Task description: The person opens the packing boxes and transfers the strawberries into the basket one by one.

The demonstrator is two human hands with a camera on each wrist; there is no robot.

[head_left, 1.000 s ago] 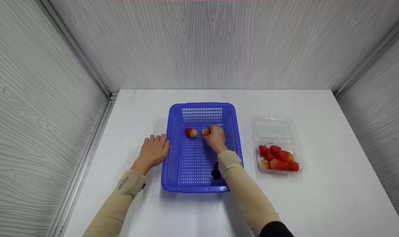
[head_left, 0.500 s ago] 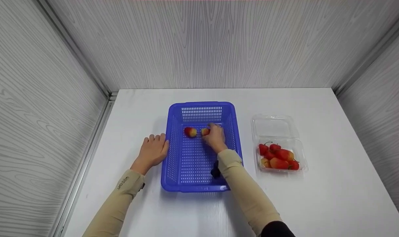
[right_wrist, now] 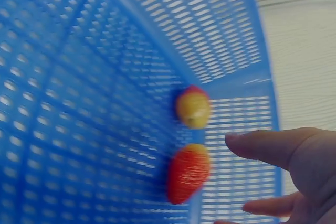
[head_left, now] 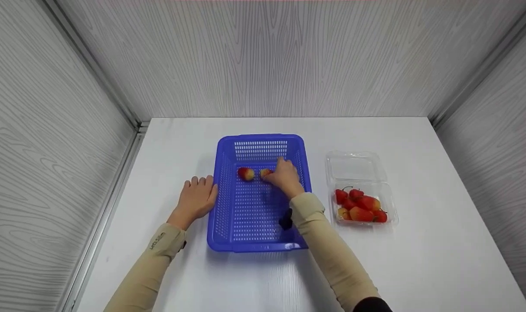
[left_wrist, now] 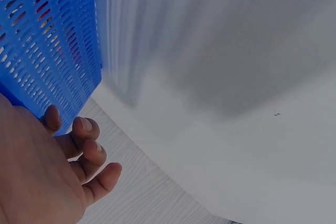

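A blue perforated basket point(head_left: 258, 247) holds two red-and-yellow fruits, a left one point(head_left: 246, 173) and a right one point(head_left: 266, 173), near its far end. My right hand point(head_left: 286, 177) is over the basket beside the right fruit; in the right wrist view its fingers are apart and a gap separates the hand point(right_wrist: 310, 171) from the red fruit point(right_wrist: 189, 174). My left hand point(head_left: 194, 198) rests against the basket's left rim, its fingers loosely bent in the left wrist view point(left_wrist: 42, 166). Dark fruit point(head_left: 285, 220) lies near my right sleeve, partly hidden by it.
Right of the basket, a clear plastic box point(head_left: 390, 203) with its lid point(head_left: 356, 168) folded back holds several red and yellow fruits. Both stand on a white table point(head_left: 427, 260), with wood-grained panels point(head_left: 267, 60) at the back and sides.
My right hand has let go of the right fruit and risen off it, its fingers opening. My left hand keeps its place at the rim. The head view has shifted slightly.
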